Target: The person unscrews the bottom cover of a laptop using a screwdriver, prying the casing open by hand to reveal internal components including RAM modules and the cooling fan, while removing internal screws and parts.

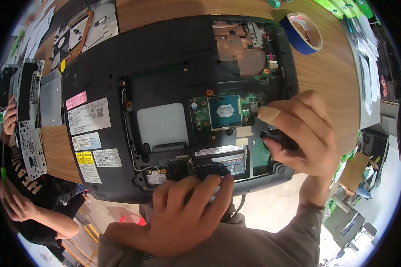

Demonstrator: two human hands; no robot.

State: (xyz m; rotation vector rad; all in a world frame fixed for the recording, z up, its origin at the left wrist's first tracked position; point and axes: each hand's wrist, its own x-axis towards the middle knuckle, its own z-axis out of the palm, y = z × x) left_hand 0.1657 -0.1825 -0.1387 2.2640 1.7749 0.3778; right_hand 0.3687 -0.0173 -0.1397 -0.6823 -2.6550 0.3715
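Observation:
A black laptop [165, 53] lies bottom-up before me with its bay covers off. A processor [225, 111] with grey paste smeared on it shows in the middle opening. My right hand [305, 133] is at the right edge beside the processor, its index finger and thumb bent toward each other. What lies between their tips is too small to name. My left hand [182, 213] rests at the near edge, thumb out to the side. Its fingertips touch the memory bay, where a memory module [237, 167] shows in part.
A blue tape roll [300, 33] stands at the far right of the wooden table [327, 75]. A metal laptop frame with a copper heat pipe [87, 33] lies far left. At left, a co-worker's hands [20, 204] are near a metal chassis [31, 142]. Papers [365, 53] are piled right.

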